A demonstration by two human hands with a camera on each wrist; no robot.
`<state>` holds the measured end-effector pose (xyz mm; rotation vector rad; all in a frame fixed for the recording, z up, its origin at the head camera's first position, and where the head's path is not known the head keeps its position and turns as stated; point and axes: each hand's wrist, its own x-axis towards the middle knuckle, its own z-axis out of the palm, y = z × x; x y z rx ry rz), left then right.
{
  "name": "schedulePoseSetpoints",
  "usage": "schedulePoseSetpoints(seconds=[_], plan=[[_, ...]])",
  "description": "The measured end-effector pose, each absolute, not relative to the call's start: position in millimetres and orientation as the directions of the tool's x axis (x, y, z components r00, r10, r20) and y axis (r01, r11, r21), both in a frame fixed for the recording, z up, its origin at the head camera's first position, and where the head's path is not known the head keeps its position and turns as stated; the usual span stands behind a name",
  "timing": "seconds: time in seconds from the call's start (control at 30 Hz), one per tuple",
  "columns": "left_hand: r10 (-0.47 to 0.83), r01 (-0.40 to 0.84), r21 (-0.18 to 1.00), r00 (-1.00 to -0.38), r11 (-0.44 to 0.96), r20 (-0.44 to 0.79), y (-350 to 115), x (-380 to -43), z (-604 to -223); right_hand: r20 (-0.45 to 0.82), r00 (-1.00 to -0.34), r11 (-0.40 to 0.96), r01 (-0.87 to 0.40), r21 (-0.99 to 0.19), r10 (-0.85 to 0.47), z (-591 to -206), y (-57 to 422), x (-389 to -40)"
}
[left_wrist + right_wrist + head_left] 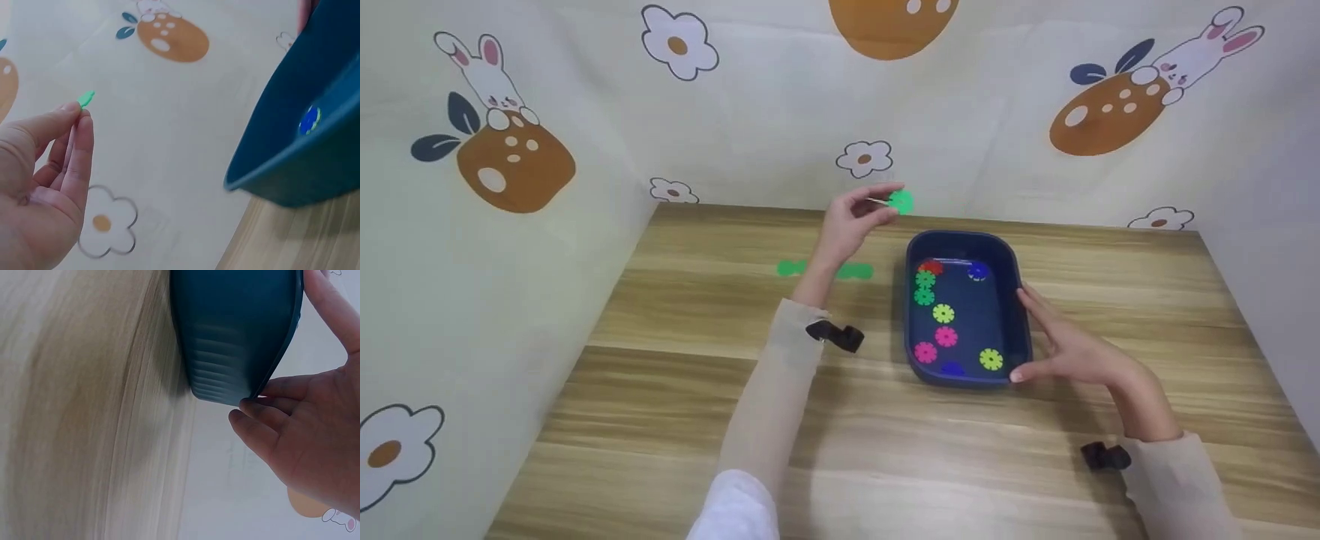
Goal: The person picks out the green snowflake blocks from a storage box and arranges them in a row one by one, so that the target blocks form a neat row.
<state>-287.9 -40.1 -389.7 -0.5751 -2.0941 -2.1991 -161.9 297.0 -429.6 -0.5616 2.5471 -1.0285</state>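
My left hand (847,229) is raised behind the bin's far left corner, pinching a green notched disc (901,202) between thumb and fingertips. In the left wrist view that disc shows nearly edge-on. My right hand (1069,349) holds the right side of a dark blue plastic bin (911,322), thumb at the near corner and fingers farther up along the rim. Inside lie several loose notched discs, among them a yellow disc (943,313), a pink disc (946,337), a red disc (931,267) and a blue disc (977,271).
On the wooden table (675,390), left of the bin, lies a row of green discs (855,271), partly hidden by my left forearm. A printed cloth (765,120) hangs along the table's back and sides. Black straps (840,335) sit at both wrists.
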Motion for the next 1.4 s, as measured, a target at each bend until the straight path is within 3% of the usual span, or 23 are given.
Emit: schedulePoseSetpoints(seconds=[0.57, 0.93, 1.4], plan=[[-0.018, 0.222, 0.975, -0.975, -0.002, 0.222, -153.8, -289.4, -416.6, -0.164, -0.857, 0.643, -0.227, -0.732, -0.488, -428.1, 298.4, -160.9], [-0.130, 0.019, 0.997, -0.991, -0.071, 0.010, -194.0, -282.1, -444.9, -0.164, -0.859, 0.656, -0.232, -0.718, -0.484, -431.3, 298.6, -162.2], [-0.205, -0.137, 0.931, -0.976, 0.338, -0.069, -224.7, -284.8, -486.3, -0.168, -0.863, 0.661, -0.225, -0.716, -0.476, -431.7, 298.2, -161.5]])
